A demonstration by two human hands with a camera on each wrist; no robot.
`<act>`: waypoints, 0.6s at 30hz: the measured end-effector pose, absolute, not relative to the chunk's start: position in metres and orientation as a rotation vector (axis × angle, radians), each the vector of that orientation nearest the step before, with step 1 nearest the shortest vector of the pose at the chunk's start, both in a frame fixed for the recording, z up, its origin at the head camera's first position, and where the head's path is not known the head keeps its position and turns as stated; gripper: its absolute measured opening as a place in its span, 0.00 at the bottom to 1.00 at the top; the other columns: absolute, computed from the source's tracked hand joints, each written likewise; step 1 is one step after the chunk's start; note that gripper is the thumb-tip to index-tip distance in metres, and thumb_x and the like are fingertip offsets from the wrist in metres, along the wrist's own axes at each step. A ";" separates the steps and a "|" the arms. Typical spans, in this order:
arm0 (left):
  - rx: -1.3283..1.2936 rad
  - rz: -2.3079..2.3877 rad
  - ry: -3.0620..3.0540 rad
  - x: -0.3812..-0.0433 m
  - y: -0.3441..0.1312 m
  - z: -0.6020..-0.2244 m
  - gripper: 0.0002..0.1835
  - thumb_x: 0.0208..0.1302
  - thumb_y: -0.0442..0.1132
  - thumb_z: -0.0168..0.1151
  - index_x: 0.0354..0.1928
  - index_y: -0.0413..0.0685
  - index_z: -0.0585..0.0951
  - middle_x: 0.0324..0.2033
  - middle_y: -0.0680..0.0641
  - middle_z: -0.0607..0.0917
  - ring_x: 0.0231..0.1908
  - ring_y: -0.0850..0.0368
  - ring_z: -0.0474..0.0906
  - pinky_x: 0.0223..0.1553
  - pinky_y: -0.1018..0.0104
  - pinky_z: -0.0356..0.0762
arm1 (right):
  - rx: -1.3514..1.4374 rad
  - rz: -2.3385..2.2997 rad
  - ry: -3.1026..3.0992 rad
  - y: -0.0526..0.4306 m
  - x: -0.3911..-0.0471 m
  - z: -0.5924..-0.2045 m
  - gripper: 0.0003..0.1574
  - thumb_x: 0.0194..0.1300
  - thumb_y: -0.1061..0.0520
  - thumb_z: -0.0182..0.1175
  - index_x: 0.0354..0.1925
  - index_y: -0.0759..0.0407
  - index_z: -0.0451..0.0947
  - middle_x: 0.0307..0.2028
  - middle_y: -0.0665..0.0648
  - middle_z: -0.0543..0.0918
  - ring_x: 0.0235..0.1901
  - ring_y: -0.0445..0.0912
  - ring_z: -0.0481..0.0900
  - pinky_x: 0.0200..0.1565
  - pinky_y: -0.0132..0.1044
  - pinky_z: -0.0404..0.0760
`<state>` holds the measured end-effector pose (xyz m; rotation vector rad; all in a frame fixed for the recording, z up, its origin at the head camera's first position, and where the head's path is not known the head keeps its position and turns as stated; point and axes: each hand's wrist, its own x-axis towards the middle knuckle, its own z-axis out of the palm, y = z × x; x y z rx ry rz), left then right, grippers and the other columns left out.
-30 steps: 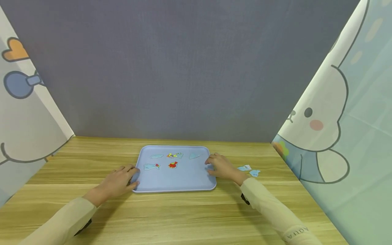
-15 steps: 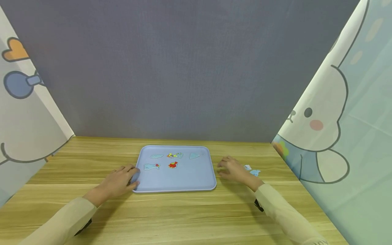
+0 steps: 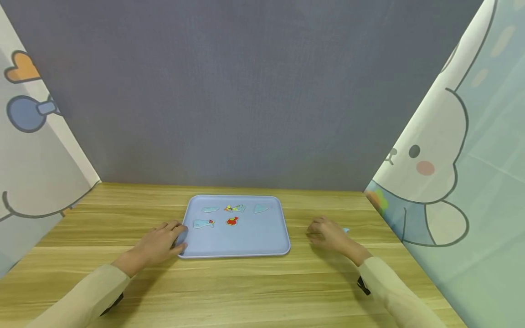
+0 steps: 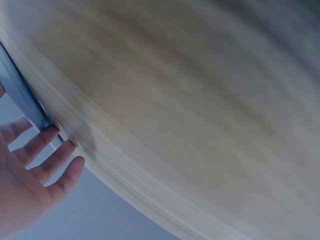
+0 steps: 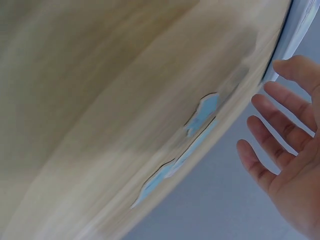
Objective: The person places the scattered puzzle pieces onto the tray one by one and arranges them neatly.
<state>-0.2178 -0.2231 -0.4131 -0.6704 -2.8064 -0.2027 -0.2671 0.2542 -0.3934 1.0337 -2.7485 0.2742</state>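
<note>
My left hand point(image 3: 157, 244) rests at the left edge of a pale blue tray point(image 3: 254, 239), fingers and thumb spread at its rim. On the tray lie several flat, irregular cut-out puzzle pieces: a red one point(image 3: 232, 221), a yellow-and-blue one point(image 3: 234, 208) and light blue ones point(image 3: 260, 208). To the tray's right, my right hand point(image 3: 333, 238) hovers over the table with relaxed fingers and holds nothing. Beneath it, the right wrist view shows light blue pieces point(image 5: 202, 114) on the wood; in the head view the hand hides most of them, leaving one tip point(image 3: 346, 230).
The wooden table point(image 3: 246, 291) runs back to a grey partition point(image 3: 238, 91). Cartoon-printed curtains point(image 3: 439, 182) flank it on both sides. Dark wrist straps point(image 3: 363, 286) show under the sleeves.
My right hand has moved from the tray's right rim, rightward over the table, and now covers most of the loose pieces there. The left hand and the tray pieces have stayed put.
</note>
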 end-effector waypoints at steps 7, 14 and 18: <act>-0.670 -0.204 -2.810 -0.218 -0.224 -0.414 0.24 0.57 0.49 0.62 0.51 0.40 0.76 0.48 0.40 0.76 0.46 0.39 0.76 0.38 0.42 0.76 | 0.982 0.256 -2.792 0.269 -0.263 -0.397 0.14 0.52 0.57 0.66 0.38 0.61 0.81 0.39 0.56 0.81 0.40 0.51 0.77 0.40 0.44 0.80; -0.669 -0.207 -2.809 -0.218 -0.224 -0.414 0.24 0.57 0.48 0.62 0.50 0.40 0.76 0.48 0.40 0.77 0.45 0.40 0.76 0.38 0.43 0.76 | 0.973 0.243 -2.807 0.282 -0.259 -0.399 0.13 0.51 0.57 0.67 0.36 0.61 0.81 0.38 0.57 0.81 0.38 0.51 0.78 0.44 0.47 0.79; -0.671 -0.207 -2.802 -0.218 -0.224 -0.414 0.24 0.56 0.48 0.63 0.50 0.40 0.76 0.47 0.40 0.77 0.45 0.39 0.76 0.38 0.43 0.76 | 0.943 0.225 -2.818 0.285 -0.256 -0.398 0.13 0.50 0.57 0.68 0.35 0.59 0.81 0.35 0.54 0.81 0.36 0.49 0.77 0.39 0.44 0.79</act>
